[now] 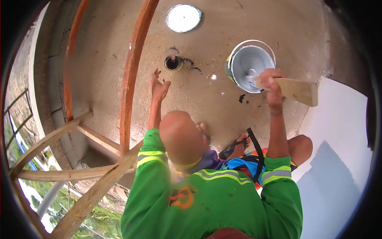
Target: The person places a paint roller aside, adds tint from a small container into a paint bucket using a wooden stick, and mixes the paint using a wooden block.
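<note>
While right hand (pixel 272 84) grips one board (pixel 299 91) | left hand (pixel 160 87) spread | one bucket (pixel 245 63), one tin (pixel 172 63)

The right fingers (pixel 273 74) hide part of the bucket (pixel 243 65). Beyond the left fingers (pixel 154 76), the small can (pixel 181 65) holds something too dark to identify.

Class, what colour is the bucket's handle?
White; the handle of the bucket shows best in the head view.
</note>
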`<state>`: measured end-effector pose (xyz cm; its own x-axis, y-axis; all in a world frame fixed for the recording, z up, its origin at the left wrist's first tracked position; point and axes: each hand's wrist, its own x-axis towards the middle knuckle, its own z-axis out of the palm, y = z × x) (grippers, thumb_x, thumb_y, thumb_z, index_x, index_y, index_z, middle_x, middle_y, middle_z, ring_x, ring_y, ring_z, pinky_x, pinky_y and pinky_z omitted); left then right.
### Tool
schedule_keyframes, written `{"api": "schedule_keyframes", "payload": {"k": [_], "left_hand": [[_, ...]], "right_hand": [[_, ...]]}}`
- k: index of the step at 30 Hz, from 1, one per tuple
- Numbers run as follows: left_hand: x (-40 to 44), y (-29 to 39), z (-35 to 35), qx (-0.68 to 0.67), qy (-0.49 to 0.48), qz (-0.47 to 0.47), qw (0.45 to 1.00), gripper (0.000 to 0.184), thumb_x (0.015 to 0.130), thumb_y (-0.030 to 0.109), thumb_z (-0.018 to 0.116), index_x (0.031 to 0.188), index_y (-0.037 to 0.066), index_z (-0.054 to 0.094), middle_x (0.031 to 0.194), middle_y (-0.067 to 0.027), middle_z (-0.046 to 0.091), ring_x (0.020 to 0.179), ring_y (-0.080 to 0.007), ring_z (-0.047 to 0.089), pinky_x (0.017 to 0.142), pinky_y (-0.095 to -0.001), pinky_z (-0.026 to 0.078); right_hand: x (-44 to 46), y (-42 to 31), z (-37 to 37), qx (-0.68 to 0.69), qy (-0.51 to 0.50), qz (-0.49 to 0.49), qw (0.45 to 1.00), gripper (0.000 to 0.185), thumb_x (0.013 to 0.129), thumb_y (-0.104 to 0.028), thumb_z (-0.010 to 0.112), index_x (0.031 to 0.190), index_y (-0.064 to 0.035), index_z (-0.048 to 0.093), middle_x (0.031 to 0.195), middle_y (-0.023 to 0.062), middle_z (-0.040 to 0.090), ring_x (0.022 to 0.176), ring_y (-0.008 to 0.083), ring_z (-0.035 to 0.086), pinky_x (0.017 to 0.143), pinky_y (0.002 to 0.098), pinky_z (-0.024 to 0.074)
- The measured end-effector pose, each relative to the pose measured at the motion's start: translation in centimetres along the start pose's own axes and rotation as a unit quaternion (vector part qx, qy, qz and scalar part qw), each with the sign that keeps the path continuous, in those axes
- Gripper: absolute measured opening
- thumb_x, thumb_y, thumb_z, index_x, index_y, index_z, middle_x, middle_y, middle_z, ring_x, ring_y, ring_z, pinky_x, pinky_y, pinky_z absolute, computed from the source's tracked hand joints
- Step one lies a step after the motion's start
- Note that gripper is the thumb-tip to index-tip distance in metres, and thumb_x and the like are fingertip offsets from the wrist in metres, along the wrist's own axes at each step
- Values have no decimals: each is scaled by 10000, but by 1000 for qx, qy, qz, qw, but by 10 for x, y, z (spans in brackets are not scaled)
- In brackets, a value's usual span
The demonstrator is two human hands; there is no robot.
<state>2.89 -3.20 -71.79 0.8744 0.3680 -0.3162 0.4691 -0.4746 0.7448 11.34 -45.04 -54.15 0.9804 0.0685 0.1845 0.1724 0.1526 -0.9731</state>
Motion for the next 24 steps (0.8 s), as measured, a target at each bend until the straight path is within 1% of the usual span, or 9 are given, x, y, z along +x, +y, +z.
{"api": "schedule_keyframes", "payload": {"k": [2,5,6,9,12,15,18,21,24], "left_hand": [[4,11,2,67,-11,-11,998,949,719,209,801,1524,104,310,1488,-148,475,1331,-361,412,1115,-502,333],[24,8,7,115,-31,16,993,1056,668,266,873,1537,141,286,1511,-112,445,1366,-359,346,1141,-509,277],[28,4,9,124,-38,31,991,1088,651,287,894,1539,151,279,1517,-99,436,1377,-357,326,1145,-510,263],[39,-2,20,154,-41,70,985,1095,678,318,909,1544,138,263,1471,-165,445,1378,-354,350,1144,-519,269],[42,-2,33,116,-20,58,991,1075,667,347,923,1515,135,298,1422,-147,474,1350,-350,357,1128,-517,274],[36,-3,48,69,42,52,995,1016,625,383,931,1449,134,390,1375,-109,509,1320,-356,384,1102,-523,269],[38,-2,59,60,97,47,992,992,624,398,932,1428,119,423,1327,-95,545,1303,-345,400,1090,-526,267],[43,-1,62,38,110,83,990,962,620,413,934,1399,105,461,1266,-95,581,1283,-336,411,1077,-533,261],[44,10,53,48,91,123,987,930,622,405,930,1381,103,486,1266,-96,594,1279,-333,410,1078,-539,250]], "right_hand": [[14,17,-27,-18,89,1,996,92,877,-83,527,813,-63,465,715,41,459,679,142,414,686,337,417],[60,14,-13,64,190,9,980,99,876,-103,521,812,-61,459,702,38,433,664,149,406,691,354,420],[58,15,-5,65,150,-3,987,100,877,-107,518,811,-60,458,701,39,429,662,150,405,694,358,420],[44,7,9,85,40,-21,995,98,867,-111,504,802,-63,448,690,38,405,652,154,397,707,378,425],[35,1,-23,92,50,-6,994,109,906,-139,518,836,-55,508,728,71,504,719,184,499,799,405,466],[41,-6,-44,-106,180,3,978,220,977,-217,530,1034,-16,595,903,126,633,928,236,600,950,424,461],[47,-27,-48,-172,239,22,956,348,1005,-280,574,1174,25,575,1106,138,640,1088,198,560,987,363,437],[35,-54,-48,-223,303,-9,926,477,1031,-315,554,1339,44,492,1304,171,570,1174,205,524,1014,358,423],[18,-82,-47,-311,419,-84,849,497,1039,-288,499,1422,22,437,1312,147,578,1232,259,548,1055,389,402]]}}
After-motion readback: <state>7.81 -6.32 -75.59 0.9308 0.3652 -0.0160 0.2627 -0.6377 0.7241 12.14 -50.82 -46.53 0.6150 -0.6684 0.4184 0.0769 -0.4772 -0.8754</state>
